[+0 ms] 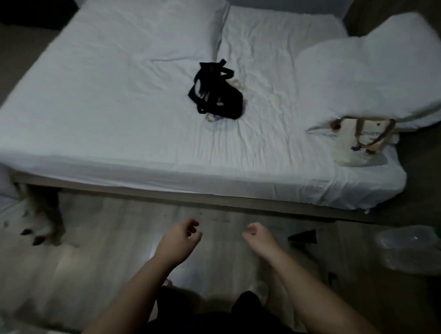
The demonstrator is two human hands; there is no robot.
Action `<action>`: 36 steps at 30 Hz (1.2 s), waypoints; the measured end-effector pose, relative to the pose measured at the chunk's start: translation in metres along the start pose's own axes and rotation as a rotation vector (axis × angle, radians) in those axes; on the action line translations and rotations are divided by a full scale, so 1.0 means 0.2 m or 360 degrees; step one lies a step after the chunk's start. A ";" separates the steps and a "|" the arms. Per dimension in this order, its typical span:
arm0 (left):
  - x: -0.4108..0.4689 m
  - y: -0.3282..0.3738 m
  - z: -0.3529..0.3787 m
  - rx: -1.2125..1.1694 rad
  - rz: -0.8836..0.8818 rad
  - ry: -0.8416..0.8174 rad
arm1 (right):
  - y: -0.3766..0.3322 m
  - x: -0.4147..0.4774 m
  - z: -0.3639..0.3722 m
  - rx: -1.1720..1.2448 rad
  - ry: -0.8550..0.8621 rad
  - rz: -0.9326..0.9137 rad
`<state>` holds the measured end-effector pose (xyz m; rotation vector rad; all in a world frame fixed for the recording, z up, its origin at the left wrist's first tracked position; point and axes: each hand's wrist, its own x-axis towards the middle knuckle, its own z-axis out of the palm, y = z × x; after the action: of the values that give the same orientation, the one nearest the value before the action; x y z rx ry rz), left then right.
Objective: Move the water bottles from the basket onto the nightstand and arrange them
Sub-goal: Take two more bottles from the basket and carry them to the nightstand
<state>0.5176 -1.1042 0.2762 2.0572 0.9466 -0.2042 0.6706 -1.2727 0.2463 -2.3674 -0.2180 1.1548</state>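
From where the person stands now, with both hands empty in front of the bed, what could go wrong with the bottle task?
1. The left hand and right hand hold nothing; the clear water bottles lie at the far right edge, easily missed.
2. No nightstand or basket is clearly in view, so the person may have to turn and search.
3. The room is dim, and the dark item on the floor near the feet could trip the person.
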 end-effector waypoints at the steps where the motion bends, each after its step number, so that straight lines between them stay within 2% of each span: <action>1: -0.01 -0.11 -0.10 -0.0023 -0.0046 0.0015 | -0.11 -0.01 0.11 -0.0030 -0.0020 -0.0027; 6: -0.08 -0.63 -0.58 -0.0154 -0.0253 0.0207 | -0.64 -0.09 0.68 -0.0105 -0.0240 -0.0207; 10: -0.13 -0.92 -0.85 -0.0248 -0.0348 0.0322 | -1.00 -0.15 0.98 -0.0227 -0.0343 -0.0370; 24: -0.04 -1.49 -1.33 -0.0506 -0.0535 0.0586 | -1.72 -0.05 1.56 -0.0584 -0.0487 -0.0591; 33: 0.27 -2.03 -1.91 -0.0505 -0.0722 0.0599 | -2.46 0.22 2.10 -0.0777 -0.0660 -0.0654; 36: 0.32 -2.20 -2.10 -0.0507 -0.0799 0.0634 | -2.75 0.24 2.27 -0.0962 -0.0750 -0.0752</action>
<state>0.1828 -0.5933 0.2370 1.5642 1.6238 0.0982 0.3870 -0.6156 0.2496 -2.2543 -1.3727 1.5236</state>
